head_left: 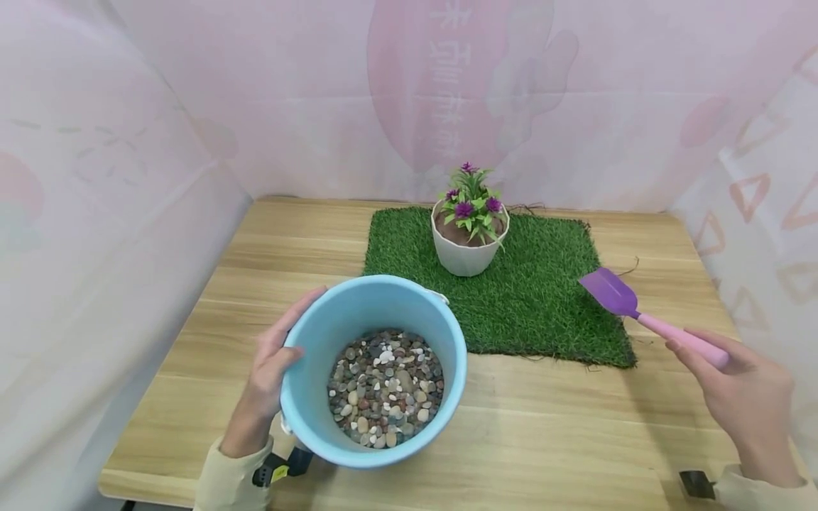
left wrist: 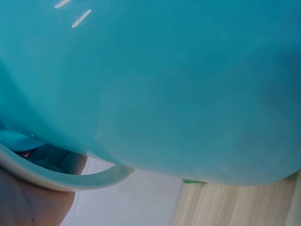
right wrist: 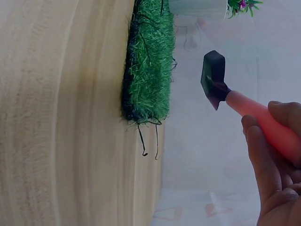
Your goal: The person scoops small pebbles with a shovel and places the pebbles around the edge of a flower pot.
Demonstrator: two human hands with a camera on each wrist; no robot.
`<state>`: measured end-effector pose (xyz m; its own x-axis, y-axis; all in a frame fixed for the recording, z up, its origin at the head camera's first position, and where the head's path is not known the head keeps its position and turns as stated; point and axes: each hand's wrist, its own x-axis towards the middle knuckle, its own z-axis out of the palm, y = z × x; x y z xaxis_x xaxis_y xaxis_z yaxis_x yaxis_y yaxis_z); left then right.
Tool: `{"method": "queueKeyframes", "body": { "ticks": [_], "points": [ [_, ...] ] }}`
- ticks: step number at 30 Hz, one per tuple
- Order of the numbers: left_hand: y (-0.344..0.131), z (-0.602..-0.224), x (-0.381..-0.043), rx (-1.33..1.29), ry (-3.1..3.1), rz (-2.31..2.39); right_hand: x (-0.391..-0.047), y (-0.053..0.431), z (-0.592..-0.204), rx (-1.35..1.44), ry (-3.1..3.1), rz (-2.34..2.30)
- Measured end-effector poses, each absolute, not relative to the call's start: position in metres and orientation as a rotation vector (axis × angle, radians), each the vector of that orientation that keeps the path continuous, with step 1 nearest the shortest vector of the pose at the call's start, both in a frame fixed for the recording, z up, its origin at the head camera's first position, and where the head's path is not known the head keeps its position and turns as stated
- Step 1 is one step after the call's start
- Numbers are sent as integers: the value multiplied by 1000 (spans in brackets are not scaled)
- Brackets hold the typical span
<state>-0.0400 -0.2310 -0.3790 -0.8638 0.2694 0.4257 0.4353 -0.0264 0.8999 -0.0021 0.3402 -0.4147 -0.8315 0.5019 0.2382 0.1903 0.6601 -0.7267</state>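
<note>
My left hand [head_left: 270,369] grips the left rim of a light blue bucket [head_left: 350,306], thumb over the edge. Mixed pebbles [head_left: 386,389] cover the bucket's bottom. The bucket's outer wall [left wrist: 164,94] fills most of the left wrist view, where its white carrying handle [left wrist: 70,181] crosses in front of my hand; most of that hand is hidden there. On the right, my right hand [head_left: 744,390] holds a small shovel [head_left: 611,292] by its pink handle [right wrist: 256,117], between thumb and fingers. Its purple blade overlaps the right edge of the grass mat in the head view.
A green artificial grass mat [head_left: 537,312] lies on the wooden table [head_left: 549,433]. On it stands a white pot [head_left: 465,260] with a purple-flowered plant [head_left: 471,202]. Pale printed curtains [head_left: 307,99] hang behind and along both sides. Loose strands [right wrist: 143,141] stick out from the mat's edge.
</note>
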Motion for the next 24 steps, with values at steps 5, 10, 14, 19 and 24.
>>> {"method": "queueKeyframes", "body": {
  "ticks": [5, 10, 14, 19, 24],
  "points": [
    [-224, -381, -41, -751, -2142, -1999, -1, 334, -408, -485, -2468, 1044],
    [-218, -381, -43, -748, -2169, -2002, -2, 329, -399, -369, -2424, 1121],
    [-215, -382, -46, -763, -2170, -1993, -4, 323, -391, -256, -2397, 1148],
    [-211, -381, -48, -782, -2169, -1988, -6, 309, -378, -110, -2385, 1267],
    [-205, -380, -52, -799, -2176, -2009, -10, 299, -371, 70, -2289, 1437]
  ]
}}
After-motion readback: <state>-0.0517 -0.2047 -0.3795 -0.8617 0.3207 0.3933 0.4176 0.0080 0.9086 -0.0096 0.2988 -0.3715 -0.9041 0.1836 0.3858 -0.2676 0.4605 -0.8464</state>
